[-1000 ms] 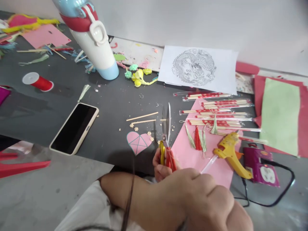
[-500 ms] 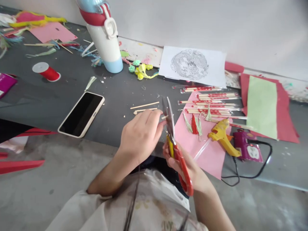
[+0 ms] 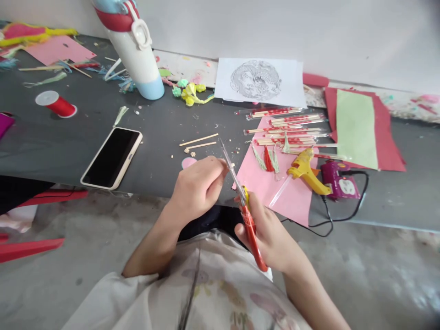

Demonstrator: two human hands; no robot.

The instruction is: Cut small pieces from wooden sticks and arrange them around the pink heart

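My left hand [image 3: 196,189] is closed in a pinch beside the scissor blades. Half a second ago the tip of a short wooden stick poked out of these fingers; now the fingers mostly hide it. In my right hand [image 3: 270,229] are the red-handled scissors [image 3: 252,240], pointing up and left, their blades closed together. Two thin wooden sticks [image 3: 198,140] and a few small cut bits [image 3: 193,154] lie on the table past my left hand. A small round pink and blue piece [image 3: 188,162] shows just behind its knuckles.
A yellow glue gun [image 3: 307,172] with a black cord rests on pink paper [image 3: 247,172], near wrapped sticks [image 3: 295,120] and tassels [image 3: 267,159]. To the left are a phone [image 3: 112,158], red thread [image 3: 58,104] and an upright bottle [image 3: 137,57]. The table's front edge runs below my hands.
The scissor blades have come together and the scissors have turned edge-on. The round pink and blue piece has come into sight behind my left hand. The whole view has shifted slightly.
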